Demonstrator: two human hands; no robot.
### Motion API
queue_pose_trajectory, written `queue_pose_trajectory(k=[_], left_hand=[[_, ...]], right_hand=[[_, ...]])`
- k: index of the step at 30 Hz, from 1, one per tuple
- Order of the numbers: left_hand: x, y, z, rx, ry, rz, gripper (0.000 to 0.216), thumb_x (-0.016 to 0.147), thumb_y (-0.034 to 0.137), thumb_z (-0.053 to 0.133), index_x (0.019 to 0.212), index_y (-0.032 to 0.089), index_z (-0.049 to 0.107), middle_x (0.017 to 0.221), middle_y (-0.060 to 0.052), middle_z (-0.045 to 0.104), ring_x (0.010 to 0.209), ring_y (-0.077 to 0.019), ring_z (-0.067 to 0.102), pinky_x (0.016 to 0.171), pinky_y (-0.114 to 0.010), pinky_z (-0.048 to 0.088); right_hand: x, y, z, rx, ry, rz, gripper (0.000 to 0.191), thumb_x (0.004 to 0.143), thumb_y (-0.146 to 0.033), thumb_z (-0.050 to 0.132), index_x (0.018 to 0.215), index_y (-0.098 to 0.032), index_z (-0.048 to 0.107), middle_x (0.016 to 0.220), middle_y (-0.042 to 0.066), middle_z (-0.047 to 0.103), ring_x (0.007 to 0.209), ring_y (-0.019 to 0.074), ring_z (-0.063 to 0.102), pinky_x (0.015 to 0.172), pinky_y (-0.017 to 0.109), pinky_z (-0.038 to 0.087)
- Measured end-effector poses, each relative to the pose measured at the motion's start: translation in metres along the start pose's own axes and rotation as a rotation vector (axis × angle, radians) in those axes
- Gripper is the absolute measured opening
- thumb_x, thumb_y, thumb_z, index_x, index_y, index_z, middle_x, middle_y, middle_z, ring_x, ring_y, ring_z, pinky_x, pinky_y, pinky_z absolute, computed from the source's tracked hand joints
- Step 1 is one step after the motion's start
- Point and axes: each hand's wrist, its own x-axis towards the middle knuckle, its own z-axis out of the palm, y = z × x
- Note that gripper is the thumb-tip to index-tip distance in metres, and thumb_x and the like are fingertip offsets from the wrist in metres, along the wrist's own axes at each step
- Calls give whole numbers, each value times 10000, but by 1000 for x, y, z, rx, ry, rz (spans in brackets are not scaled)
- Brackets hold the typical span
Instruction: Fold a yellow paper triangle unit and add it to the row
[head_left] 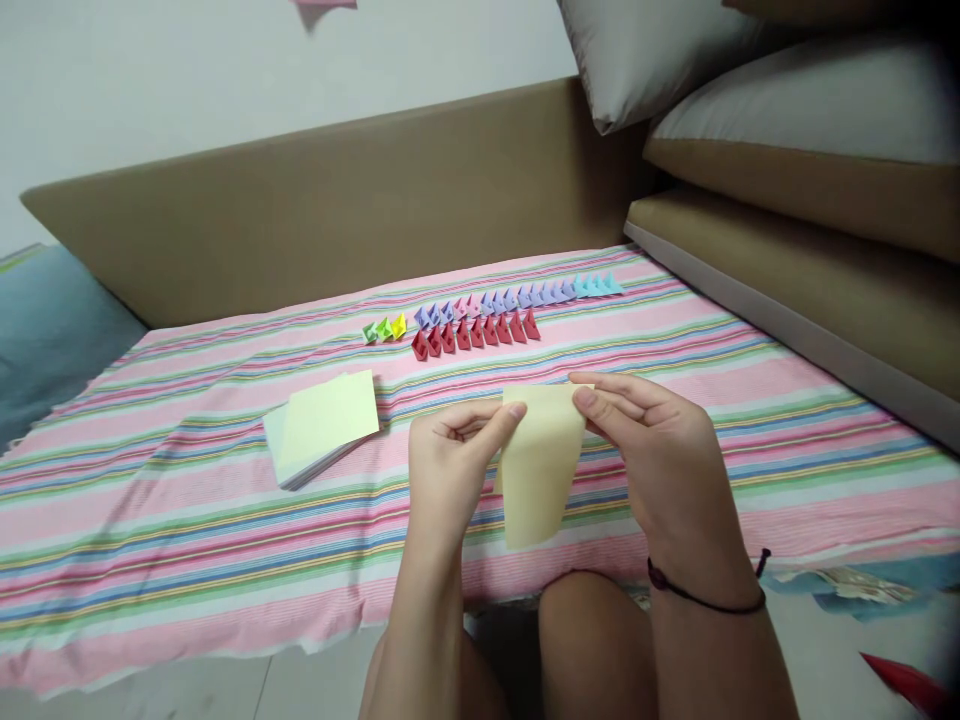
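A pale yellow sheet of paper [540,480] hangs between my two hands, its upper edge level and its lower end curling down. At its top left corner my left hand [457,450] pinches it between thumb and fingers. My right hand [645,440], with a dark cord at the wrist, pinches the top right corner. Whether the sheet is folded at the top is hard to tell; a sliver shows behind its left edge. To the left of my hands lies a stack of paper sheets [330,420], pale yellow on top.
Beyond my hands stand rows of small folded paper pieces: red ones [476,336], purple, pink and blue ones [517,298], and a few green and yellow ones [385,329]. A striped cloth [225,520] lies beneath. Stacked cushions [802,210] rise at the right; a brown backrest [360,200] stands behind.
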Motion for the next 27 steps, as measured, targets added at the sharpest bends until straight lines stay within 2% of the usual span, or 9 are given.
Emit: queue_pose_trajectory(k=[11,18,21,24,27], left_hand=[[-1,1,1,-11,4,8,101,642,254,787,667,157,770,630,-34,717,593,-153,638,563,-241,501],[0,-2,-1,12,-7,36,119,654,275,787,668,157,768,640,-29,717,585,-133,617,546,-222,480],[1,-4,-2,26,-9,46,135,674,291,775,687,156,769,670,-31,726,616,-145,634,567,-229,491],[1,-5,-2,7,25,30,146,668,294,777,697,151,768,670,-33,728,615,-151,641,570,-234,502],[2,-5,-1,-6,54,25,145,653,287,786,675,145,763,652,-31,724,600,-146,637,559,-229,502]], right_hand=[[2,6,3,67,19,-64,143,719,-314,754,821,-213,744,857,47,751,846,213,699,790,380,572],[-1,6,7,47,106,-105,107,713,-306,759,773,-219,744,836,29,751,781,182,694,735,327,570],[0,4,6,78,36,-68,167,720,-332,751,837,-213,736,825,33,743,771,181,686,703,312,559],[1,3,4,75,-128,41,215,726,-363,743,877,-210,727,773,23,723,716,172,666,623,279,531],[1,4,4,-34,-150,-16,180,764,-377,704,763,-199,729,699,5,687,666,148,621,587,251,489]])
